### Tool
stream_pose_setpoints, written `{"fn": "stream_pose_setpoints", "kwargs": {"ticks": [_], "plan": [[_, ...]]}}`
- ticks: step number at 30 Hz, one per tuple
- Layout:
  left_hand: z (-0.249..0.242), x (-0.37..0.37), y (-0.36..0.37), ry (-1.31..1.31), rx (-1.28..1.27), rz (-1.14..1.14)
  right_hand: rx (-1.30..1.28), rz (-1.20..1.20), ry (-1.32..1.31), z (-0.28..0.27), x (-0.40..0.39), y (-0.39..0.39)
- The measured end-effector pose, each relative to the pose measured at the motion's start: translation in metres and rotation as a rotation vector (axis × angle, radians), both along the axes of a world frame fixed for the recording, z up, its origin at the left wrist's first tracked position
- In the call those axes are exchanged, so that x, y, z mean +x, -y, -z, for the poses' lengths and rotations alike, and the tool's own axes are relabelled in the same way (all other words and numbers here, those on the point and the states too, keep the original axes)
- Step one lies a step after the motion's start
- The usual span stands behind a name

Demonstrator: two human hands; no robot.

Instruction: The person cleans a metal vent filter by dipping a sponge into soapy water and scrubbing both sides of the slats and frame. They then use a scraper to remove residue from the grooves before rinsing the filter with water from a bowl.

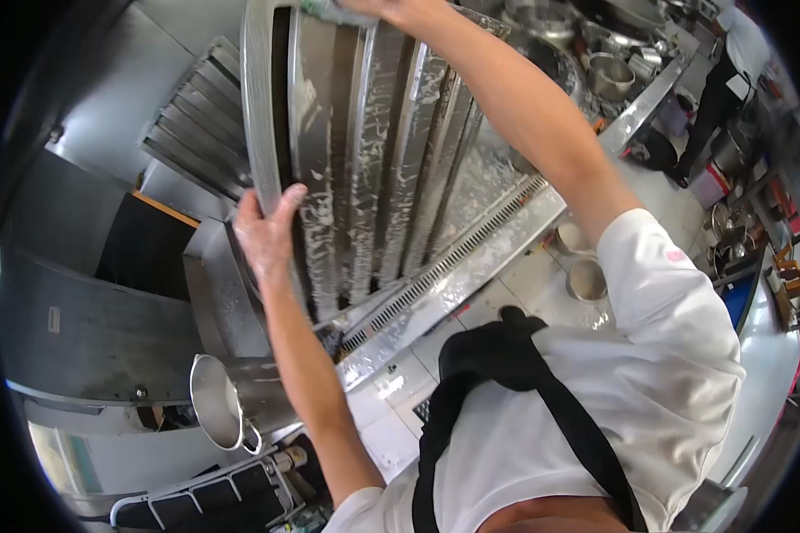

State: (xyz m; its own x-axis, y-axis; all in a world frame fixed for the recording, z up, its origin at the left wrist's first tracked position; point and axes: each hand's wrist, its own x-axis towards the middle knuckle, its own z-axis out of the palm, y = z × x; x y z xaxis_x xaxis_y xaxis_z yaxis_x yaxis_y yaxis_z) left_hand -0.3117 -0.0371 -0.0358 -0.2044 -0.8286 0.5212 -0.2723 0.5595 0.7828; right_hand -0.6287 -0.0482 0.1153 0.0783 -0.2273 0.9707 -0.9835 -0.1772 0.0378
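Steel, the slatted panel (384, 160) leans by the drain channel (453, 255), probably stiff, heavy, slippery; hold its side edge, where your left hand (267, 242) curls. Your right hand (380, 7) meets a green pad (333, 12); finger closure, I cannot tell.

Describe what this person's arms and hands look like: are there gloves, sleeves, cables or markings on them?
The left hand wears no glove, and no cable shows on either arm. The right hand is mostly cut off by the top edge. The white short-sleeved fabric shirt leaves both forearms uncovered; its right sleeve bears a small pink mark.
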Motion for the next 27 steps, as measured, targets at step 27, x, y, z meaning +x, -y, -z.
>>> {"fn": "stream_pose_setpoints", "kwargs": {"ticks": [27], "plan": [[0.002,0.015,0.044,-0.333,0.021,0.014,0.551,0.103,-0.017,0.048,-0.019,0.009]]}}
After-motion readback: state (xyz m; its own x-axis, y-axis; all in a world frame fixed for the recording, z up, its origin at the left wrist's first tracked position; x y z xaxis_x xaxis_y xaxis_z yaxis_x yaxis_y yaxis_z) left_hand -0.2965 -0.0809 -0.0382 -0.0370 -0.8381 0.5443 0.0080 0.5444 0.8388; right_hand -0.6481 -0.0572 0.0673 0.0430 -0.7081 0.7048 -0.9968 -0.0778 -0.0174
